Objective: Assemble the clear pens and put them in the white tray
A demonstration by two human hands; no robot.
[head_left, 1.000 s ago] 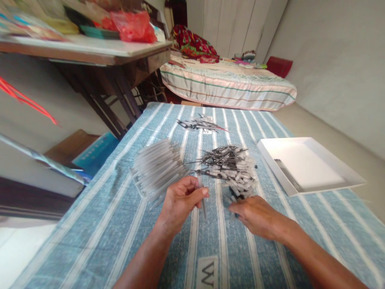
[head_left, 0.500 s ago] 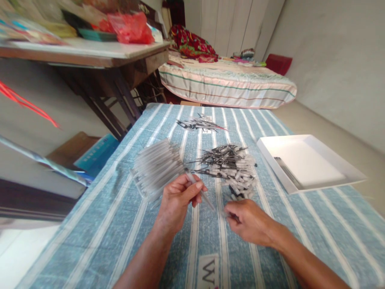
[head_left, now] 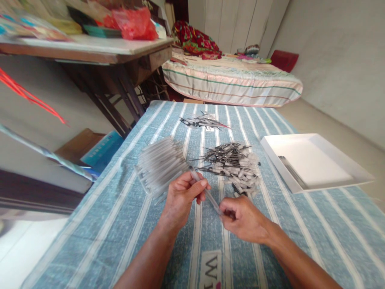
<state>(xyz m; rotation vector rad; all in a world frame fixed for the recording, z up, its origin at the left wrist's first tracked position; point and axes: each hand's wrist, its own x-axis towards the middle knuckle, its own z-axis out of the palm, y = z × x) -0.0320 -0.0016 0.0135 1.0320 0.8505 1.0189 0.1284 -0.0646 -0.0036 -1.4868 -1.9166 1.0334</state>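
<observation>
My left hand (head_left: 186, 192) is closed on a translucent pen barrel (head_left: 211, 199) that slants down to the right. At the barrel's lower end, the pinched fingers of my right hand (head_left: 240, 216) meet it; anything else between them is too small to make out. A stack of clear barrels (head_left: 161, 164) lies on the cloth, left of and behind my left hand. Beyond my right hand sits a pile of dark thin refills and pale short pieces (head_left: 231, 164). Farther back is a smaller heap of dark pieces (head_left: 204, 121).
The white box (head_left: 321, 160) at the right holds several dark-tipped pens (head_left: 290, 170). A striped blue cloth (head_left: 168, 257) covers the table. At the left stand a wooden desk (head_left: 90, 48) with a red bag (head_left: 136, 24); a bed (head_left: 234, 80) is behind.
My right hand has moved left to the lower end of the barrel, closing the gap between them. My left hand still grips the barrel. The whole view has shifted slightly.
</observation>
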